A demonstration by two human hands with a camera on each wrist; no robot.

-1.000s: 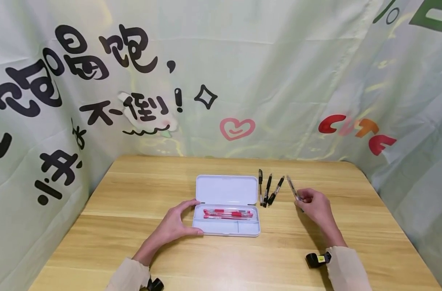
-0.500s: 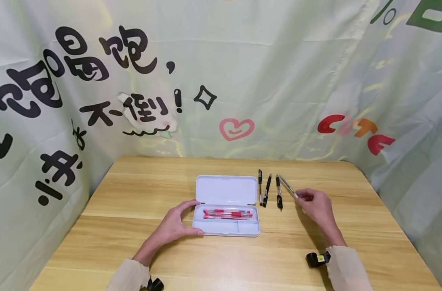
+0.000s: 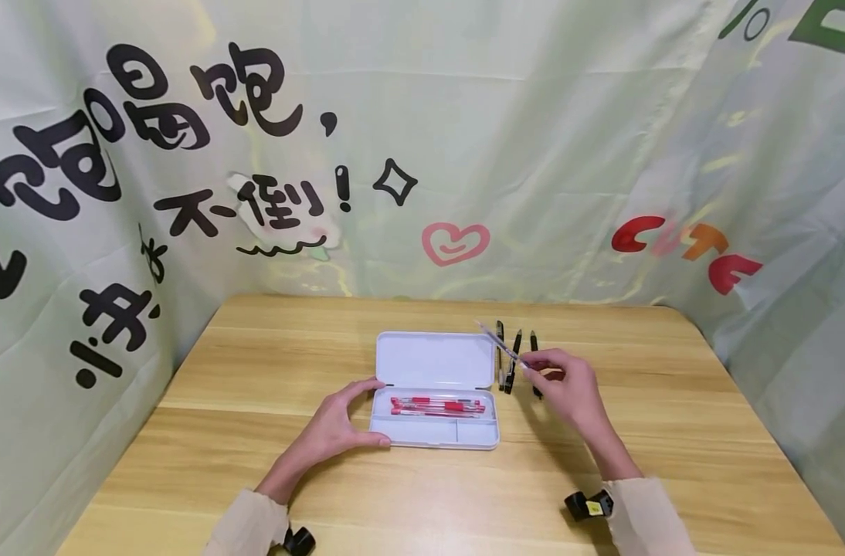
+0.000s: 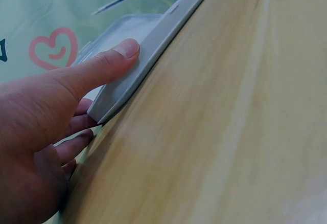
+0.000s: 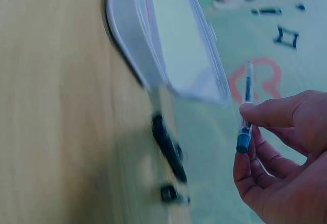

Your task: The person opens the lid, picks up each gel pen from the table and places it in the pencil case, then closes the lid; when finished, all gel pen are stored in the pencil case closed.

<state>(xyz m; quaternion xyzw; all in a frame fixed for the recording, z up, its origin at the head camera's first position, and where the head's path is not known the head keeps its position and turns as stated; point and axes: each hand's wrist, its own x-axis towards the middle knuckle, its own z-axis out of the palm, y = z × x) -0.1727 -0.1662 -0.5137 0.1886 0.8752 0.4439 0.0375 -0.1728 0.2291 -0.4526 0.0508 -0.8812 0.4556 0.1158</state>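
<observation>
A white pencil case (image 3: pixel 412 434) lies with its lid up on the table. My left hand (image 3: pixel 335 425) grips its left end; in the left wrist view the thumb presses the front wall and the fingers are behind. Several pens with red parts (image 3: pixel 436 407) lie in the case's long rear compartment. My right hand (image 3: pixel 565 386) pinches a clear pen (image 3: pixel 493 337) between thumb and fingers, held up off the table right of the case. In the right wrist view a blue end (image 5: pixel 243 143) shows on this pen. Below it lie black pens (image 3: pixel 514 363), one partly hidden by the hand.
The wooden table (image 3: pixel 256 363) reaches back to a printed cloth (image 3: pixel 534 154) hung along its rear and sides. The front of the case has two smaller compartments (image 3: pixel 476 434). A black wrist camera (image 3: pixel 589 506) sits below the right hand.
My right hand has lifted the clear pen and moved left with it, towards the case. Earlier, one black pen swung to a straighter position beside it. My left hand stays on the case.
</observation>
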